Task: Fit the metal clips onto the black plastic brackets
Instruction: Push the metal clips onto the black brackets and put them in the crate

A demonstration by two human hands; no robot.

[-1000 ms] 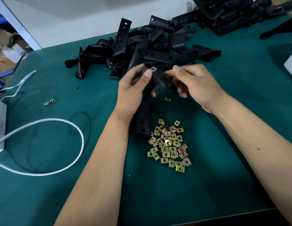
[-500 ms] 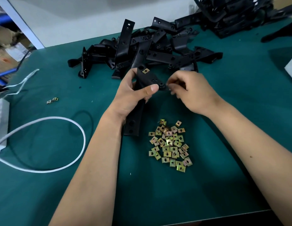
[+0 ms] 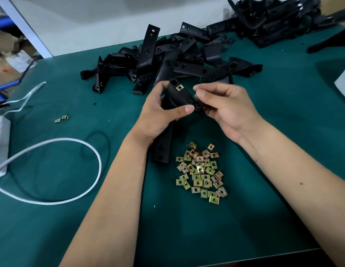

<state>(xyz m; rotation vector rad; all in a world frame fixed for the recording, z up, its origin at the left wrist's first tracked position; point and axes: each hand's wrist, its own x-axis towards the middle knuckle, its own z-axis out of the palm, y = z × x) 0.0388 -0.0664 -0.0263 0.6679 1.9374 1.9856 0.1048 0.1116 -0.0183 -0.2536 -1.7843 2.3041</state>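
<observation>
My left hand (image 3: 160, 114) grips a black plastic bracket (image 3: 180, 97) above the green table, thumb pressed on its face. The bracket's lower end (image 3: 163, 149) points down toward me. One brass-coloured metal clip (image 3: 179, 87) sits fitted near the bracket's top edge. My right hand (image 3: 227, 106) is at the bracket's right end, thumb and forefinger pinched together on what looks like a small metal clip (image 3: 195, 89), lower fingers curled under the bracket. A heap of loose metal clips (image 3: 201, 170) lies on the table just below both hands.
A pile of black brackets (image 3: 167, 60) lies behind the hands, and a second pile (image 3: 273, 18) at the back right. Two stray clips (image 3: 61, 119), a looped white cable (image 3: 87, 149) and a white power strip (image 3: 0, 139) lie on the left. A white box (image 3: 344, 87) stands at the right edge.
The bracket has been turned and lowered in my left hand, its clipped end now facing up. My right hand has shifted from the bracket's tip to just above its right end.
</observation>
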